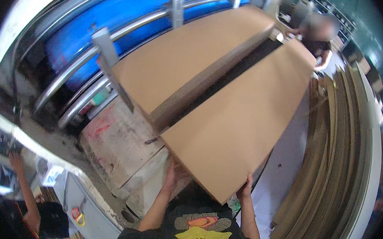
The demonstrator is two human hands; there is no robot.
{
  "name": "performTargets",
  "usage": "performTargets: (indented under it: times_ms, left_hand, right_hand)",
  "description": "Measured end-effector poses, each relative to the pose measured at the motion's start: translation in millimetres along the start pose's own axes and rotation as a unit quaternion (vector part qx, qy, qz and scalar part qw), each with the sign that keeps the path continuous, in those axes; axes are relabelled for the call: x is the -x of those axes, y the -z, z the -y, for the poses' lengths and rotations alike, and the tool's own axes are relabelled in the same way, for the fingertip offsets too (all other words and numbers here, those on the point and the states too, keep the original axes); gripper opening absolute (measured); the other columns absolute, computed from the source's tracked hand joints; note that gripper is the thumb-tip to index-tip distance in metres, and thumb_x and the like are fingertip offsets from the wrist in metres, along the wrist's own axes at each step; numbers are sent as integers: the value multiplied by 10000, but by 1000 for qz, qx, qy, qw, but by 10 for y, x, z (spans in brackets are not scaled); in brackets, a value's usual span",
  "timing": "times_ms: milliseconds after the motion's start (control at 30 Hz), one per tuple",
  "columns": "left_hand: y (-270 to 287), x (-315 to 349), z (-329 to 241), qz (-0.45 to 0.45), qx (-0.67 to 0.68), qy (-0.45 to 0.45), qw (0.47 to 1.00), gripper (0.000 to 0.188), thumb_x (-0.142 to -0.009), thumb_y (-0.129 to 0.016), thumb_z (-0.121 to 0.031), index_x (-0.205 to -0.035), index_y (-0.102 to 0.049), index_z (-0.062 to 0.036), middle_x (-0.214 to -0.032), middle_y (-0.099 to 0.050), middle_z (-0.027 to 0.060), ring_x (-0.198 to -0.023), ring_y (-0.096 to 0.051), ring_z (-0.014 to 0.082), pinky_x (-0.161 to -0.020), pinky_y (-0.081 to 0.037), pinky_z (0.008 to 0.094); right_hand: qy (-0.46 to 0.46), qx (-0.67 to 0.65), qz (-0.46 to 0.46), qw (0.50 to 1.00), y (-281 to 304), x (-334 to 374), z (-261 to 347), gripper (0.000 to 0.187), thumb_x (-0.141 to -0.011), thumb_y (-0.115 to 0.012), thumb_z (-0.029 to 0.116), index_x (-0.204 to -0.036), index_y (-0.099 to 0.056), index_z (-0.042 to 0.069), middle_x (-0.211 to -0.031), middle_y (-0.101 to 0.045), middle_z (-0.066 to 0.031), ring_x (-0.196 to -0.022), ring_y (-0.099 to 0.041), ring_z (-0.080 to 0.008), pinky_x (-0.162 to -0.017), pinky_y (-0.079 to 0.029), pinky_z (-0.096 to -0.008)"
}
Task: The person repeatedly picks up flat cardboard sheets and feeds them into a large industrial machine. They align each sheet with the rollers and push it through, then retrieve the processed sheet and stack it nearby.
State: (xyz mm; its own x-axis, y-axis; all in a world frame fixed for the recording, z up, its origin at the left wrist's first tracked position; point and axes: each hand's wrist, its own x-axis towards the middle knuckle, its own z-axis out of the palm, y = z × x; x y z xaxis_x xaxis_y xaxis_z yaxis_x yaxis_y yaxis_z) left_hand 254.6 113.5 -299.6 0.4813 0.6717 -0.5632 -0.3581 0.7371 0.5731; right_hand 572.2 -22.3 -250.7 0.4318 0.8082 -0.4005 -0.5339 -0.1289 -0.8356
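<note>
A long brown cardboard sheet (236, 123) slants away in front of me, its near end close to my body. My left hand (171, 176) grips its near left edge from below, with the fingers mostly hidden under the board. On the near right edge my right hand (245, 188) is closed, its fingers against the side. Further left, a second brown cardboard piece (188, 55) lies against the machine, and a dark gap separates the two. Whether my piece is a single sheet or several layers, I cannot tell.
A machine with metal rollers (141, 21) and a blue drum (76, 55) stands left. Stacked cardboard (329, 163) runs along the right. A co-worker (319, 44) is at the sheet's far end. Another person's arm (26, 187) reaches up at lower left, beside a grey panel (90, 206).
</note>
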Motion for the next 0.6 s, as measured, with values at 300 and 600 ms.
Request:
performTargets:
  times_ms: [300, 600]
  left_hand:
    - [-718, 272, 339, -110, -63, -209, 970, 1161, -857, -697, -635, -1599, 0, -77, -1602, -220, 203, -1475, -264, 372, -1184, -295, 525]
    - [-1126, 271, 326, -142, -92, -248, 954, 1498, -683, -856, -631, -1552, 155, 51, -1626, -85, 289, -1526, -140, 379, -1242, -177, 464]
  right_hand:
    - [-36, -38, 25, 998, 78, -14, 14, 899, -902, -446, 758, -1507, -383, 96, -1473, -469, -127, -1314, -481, -319, -1068, -432, -467]
    - [31, -4, 89, 996, -105, 45, 152, 851, -934, -431, 731, -1502, -381, 100, -1456, -472, -125, -1292, -495, -329, -1071, -426, -499]
